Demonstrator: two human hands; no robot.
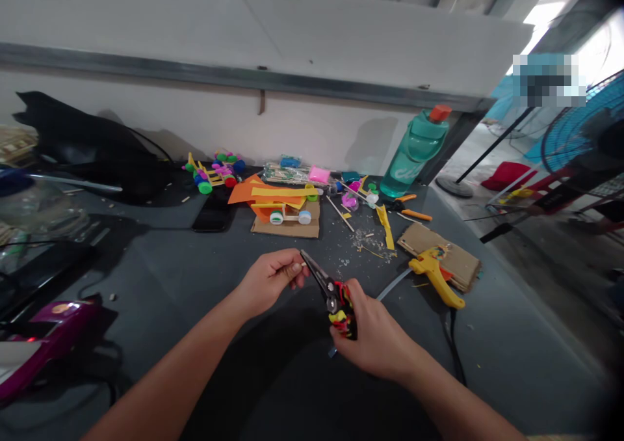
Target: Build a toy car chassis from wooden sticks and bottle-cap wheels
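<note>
My left hand (277, 280) is closed in a pinch on a thin pale stick (304, 265), of which only a short end shows. Wrapped round the red, yellow and black handles of a pair of pliers (333, 293) is my right hand (375, 330). The pliers' long dark jaws point up and left, their tips beside the left fingertips and the stick. Beyond the hands, a small car frame with bottle-cap wheels (291, 216) stands on a cardboard piece (287, 229). Orange and yellow paper (244, 190) lies behind it.
A yellow glue gun (436, 278) rests on cardboard at right, its cable trailing forward. Orange-handled scissors (419, 216), a teal bottle (412, 158) and glue scraps (365, 240) lie beyond. To the left are a phone (213, 214), a black bag (92, 148) and a purple device (58, 327).
</note>
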